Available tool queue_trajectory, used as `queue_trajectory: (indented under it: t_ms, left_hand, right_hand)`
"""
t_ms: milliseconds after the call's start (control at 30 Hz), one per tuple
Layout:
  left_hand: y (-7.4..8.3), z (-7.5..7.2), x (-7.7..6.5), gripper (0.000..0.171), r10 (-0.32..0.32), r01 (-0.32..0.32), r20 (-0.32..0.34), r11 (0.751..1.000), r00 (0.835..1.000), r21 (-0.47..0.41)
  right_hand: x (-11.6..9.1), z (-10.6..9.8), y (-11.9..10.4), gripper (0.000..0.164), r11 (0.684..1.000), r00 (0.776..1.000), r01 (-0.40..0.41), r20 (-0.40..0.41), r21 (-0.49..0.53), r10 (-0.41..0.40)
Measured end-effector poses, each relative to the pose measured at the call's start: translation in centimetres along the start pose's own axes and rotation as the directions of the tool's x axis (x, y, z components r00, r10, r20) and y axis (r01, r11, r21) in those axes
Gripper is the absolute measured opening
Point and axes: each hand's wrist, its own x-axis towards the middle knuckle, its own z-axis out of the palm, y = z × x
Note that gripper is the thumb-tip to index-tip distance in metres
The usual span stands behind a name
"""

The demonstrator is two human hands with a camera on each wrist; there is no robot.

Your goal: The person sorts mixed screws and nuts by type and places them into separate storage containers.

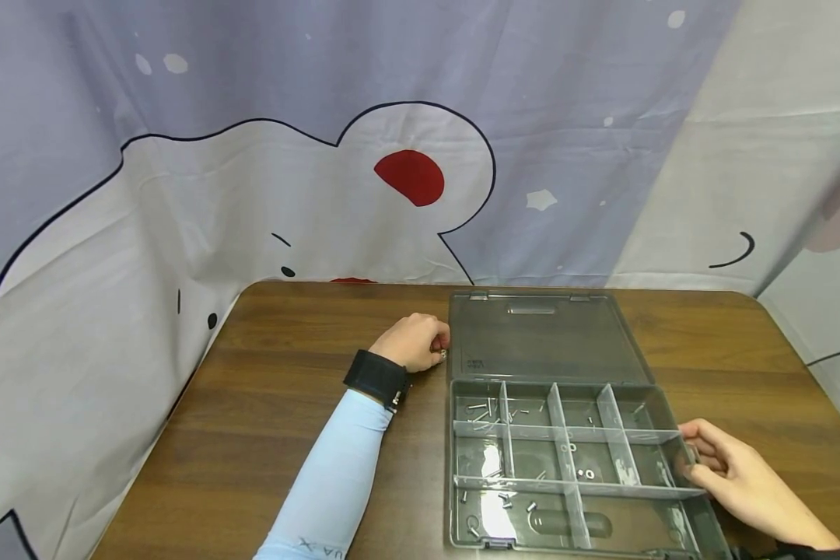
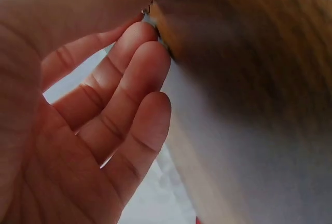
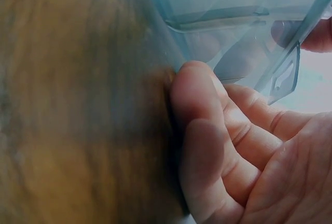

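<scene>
A clear grey compartment box (image 1: 567, 487) lies on the table with its lid (image 1: 539, 342) folded back flat behind it. Small screws (image 1: 488, 406), nuts and rings (image 1: 589, 474) are scattered through its compartments. Left of the lid, my left hand (image 1: 409, 342) pinches a tiny shiny metal piece (image 2: 146, 10) between thumb and index finger; its exact kind is too small to tell. My right hand (image 1: 731, 470) holds the box's right side wall, thumb above and fingers curled in against it, as the right wrist view also shows.
The brown wooden table (image 1: 252, 435) extends on both sides of the box. A patterned cloth (image 1: 287, 194) hangs behind the table's far edge. At the right, a thin dark cable (image 1: 836, 354) runs across a pale surface.
</scene>
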Motion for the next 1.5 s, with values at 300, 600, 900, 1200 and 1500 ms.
queue_trajectory:
  t_ms: [300, 600, 900, 1200, 1500]
  left_hand:
    - [-0.11, -0.21, -0.31, 0.01, -0.021, 0.021, 0.002, 0.998, 1.0, -0.051]
    - [-0.33, -0.17, -0.32, 0.015, -0.027, 0.028, 0.01, 0.996, 1.0, -0.079]
    - [-0.42, 0.07, -0.23, 0.019, -0.03, 0.032, 0.023, 0.997, 0.999, -0.073]
    - [-0.51, 0.19, 0.13, 0.024, 0.009, -0.01, -0.031, 0.999, 0.999, -0.036]
    - [-0.49, -0.17, -0.03, 0.023, -0.006, 0.003, -0.076, 0.999, 0.997, -0.049]
  right_hand:
    - [0.03, 0.08, 0.17, 0.038, 0.999, 1.0, 0.017, -0.011, 0.032, -0.017]
    - [0.07, 0.11, 0.3, 0.038, 0.998, 0.999, 0.035, -0.021, 0.054, -0.033]
    - [0.04, 0.1, 0.08, 0.037, 1.0, 1.0, 0.002, 0.0, 0.002, -0.002]
    - [0.02, -0.13, -0.2, 0.037, 1.0, 0.999, -0.032, 0.036, -0.001, 0.032]
    - [0.07, -0.2, -0.27, 0.036, 0.999, 0.998, -0.043, 0.053, 0.009, 0.043]
